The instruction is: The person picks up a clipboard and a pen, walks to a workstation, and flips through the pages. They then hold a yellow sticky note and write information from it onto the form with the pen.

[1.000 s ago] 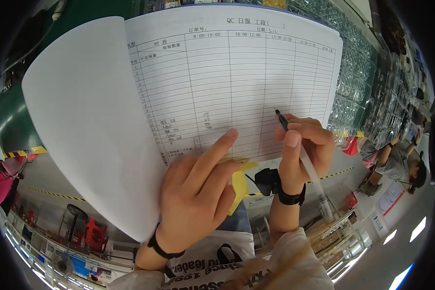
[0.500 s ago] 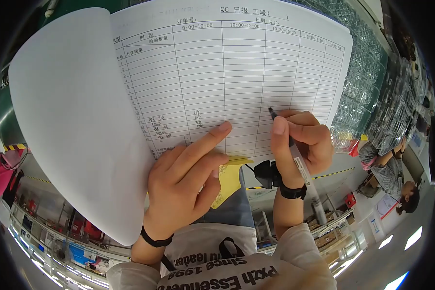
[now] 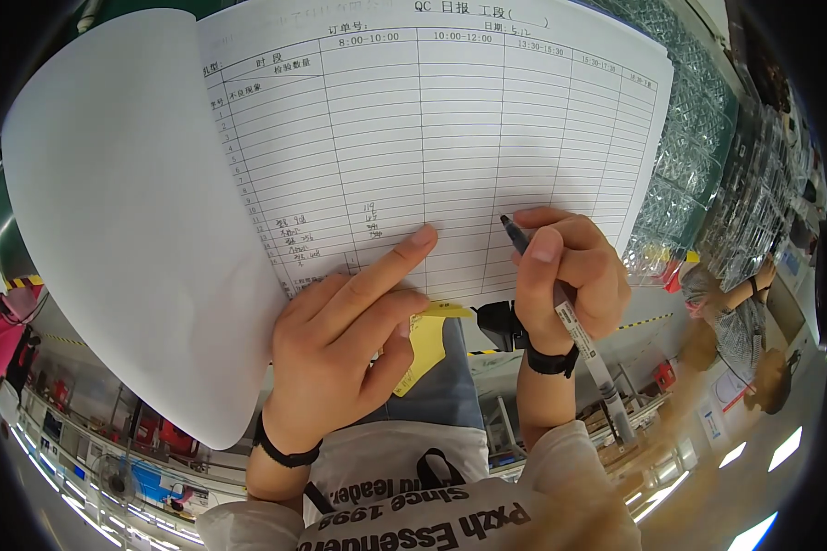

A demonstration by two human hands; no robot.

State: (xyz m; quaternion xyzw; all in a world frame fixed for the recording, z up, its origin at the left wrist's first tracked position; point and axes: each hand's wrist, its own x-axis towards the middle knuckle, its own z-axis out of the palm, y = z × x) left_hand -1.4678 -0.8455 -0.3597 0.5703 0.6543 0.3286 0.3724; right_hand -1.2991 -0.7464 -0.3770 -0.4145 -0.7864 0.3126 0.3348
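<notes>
A printed table form [image 3: 469, 138] on white paper lies before me, with a few handwritten entries in its lower left rows. My left hand [image 3: 340, 340] is at its bottom edge, the index finger stretched across the sheet and the other fingers bent at the edge, gripping it. Yellow paper slips [image 3: 424, 344] stick out below that edge beside the left fingers. My right hand [image 3: 574, 275] holds a clear-barrelled pen [image 3: 586, 349], its dark tip on or just above the form's middle rows; contact cannot be told.
A turned-back white sheet [image 3: 119, 211] curls over on the left. Clear plastic trays [image 3: 694, 147] are stacked on a green surface at the right. Another person [image 3: 740, 317] is at the far right, partly blurred. Shelving [image 3: 110, 459] stands at the lower left.
The pen tip has shifted slightly left and down. The form and my left hand have moved a little left. A blur now covers part of the person at the right.
</notes>
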